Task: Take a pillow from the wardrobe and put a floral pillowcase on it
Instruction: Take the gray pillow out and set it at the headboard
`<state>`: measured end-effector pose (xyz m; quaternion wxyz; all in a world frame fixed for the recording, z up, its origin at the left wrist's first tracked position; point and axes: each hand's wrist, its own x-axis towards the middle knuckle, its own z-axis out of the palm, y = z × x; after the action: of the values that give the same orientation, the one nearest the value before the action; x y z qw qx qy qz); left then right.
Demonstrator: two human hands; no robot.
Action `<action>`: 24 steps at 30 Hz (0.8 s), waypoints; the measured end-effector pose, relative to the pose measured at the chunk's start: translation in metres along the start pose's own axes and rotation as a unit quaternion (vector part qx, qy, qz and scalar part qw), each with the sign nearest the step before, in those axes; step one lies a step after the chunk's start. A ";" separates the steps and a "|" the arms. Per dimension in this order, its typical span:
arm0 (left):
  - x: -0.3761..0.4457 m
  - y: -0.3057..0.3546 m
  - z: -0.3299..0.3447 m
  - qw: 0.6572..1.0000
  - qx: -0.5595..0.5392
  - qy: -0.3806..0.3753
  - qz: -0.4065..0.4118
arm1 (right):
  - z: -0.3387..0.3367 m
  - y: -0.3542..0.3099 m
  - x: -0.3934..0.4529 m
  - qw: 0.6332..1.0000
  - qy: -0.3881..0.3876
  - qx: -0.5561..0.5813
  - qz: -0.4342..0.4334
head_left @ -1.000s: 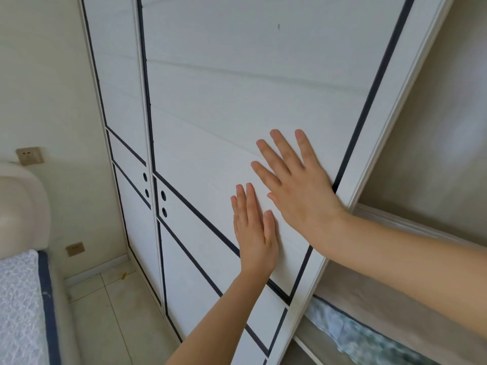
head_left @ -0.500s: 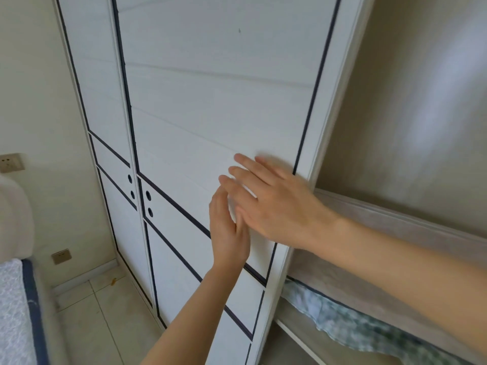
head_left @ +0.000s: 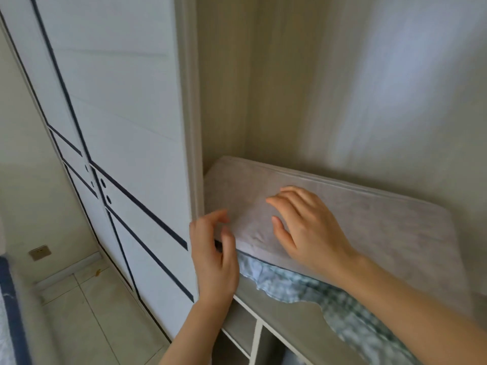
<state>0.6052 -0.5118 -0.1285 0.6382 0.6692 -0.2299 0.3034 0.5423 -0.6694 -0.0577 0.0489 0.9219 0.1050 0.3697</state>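
Note:
A flat grey-white pillow [head_left: 369,219] lies on a shelf inside the wardrobe, on top of a blue-green patterned cloth [head_left: 295,285] that hangs over the shelf's front edge. My right hand [head_left: 308,230] hovers over the pillow's near left part, fingers spread and curved, holding nothing. My left hand [head_left: 214,256] is at the pillow's left front corner, next to the door's edge, fingers apart and empty. The white sliding wardrobe door [head_left: 126,122] with dark lines stands pushed to the left.
The wooden shelf [head_left: 290,314] has open compartments below it. Beige wardrobe walls enclose the pillow at the back and left. Tiled floor [head_left: 87,312] lies at lower left, with a wall socket [head_left: 39,252] and a bed edge [head_left: 10,312] at far left.
Both hands slid the wardrobe door to the left and came off it. The pillow is now in full view and both hands are at its near left end.

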 end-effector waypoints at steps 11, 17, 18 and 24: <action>-0.065 -0.021 0.098 0.913 0.135 -0.167 -0.348 | 0.019 0.101 -0.079 0.984 -0.094 -0.044 0.142; -0.067 -0.040 0.127 0.862 0.023 -0.137 -0.488 | 0.045 0.150 -0.079 0.970 -0.129 -0.062 0.197; -0.067 -0.042 0.132 0.859 0.008 -0.122 -0.496 | 0.050 0.158 -0.075 0.967 -0.139 -0.064 0.204; -0.070 -0.045 0.153 0.865 -0.029 -0.054 -0.499 | 0.089 0.200 -0.040 0.956 -0.179 -0.087 0.214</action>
<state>0.6044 -0.6653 -0.2097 0.7102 0.6909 0.0919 -0.0988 0.6073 -0.8739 -0.1149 0.0666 0.9659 -0.1380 0.2085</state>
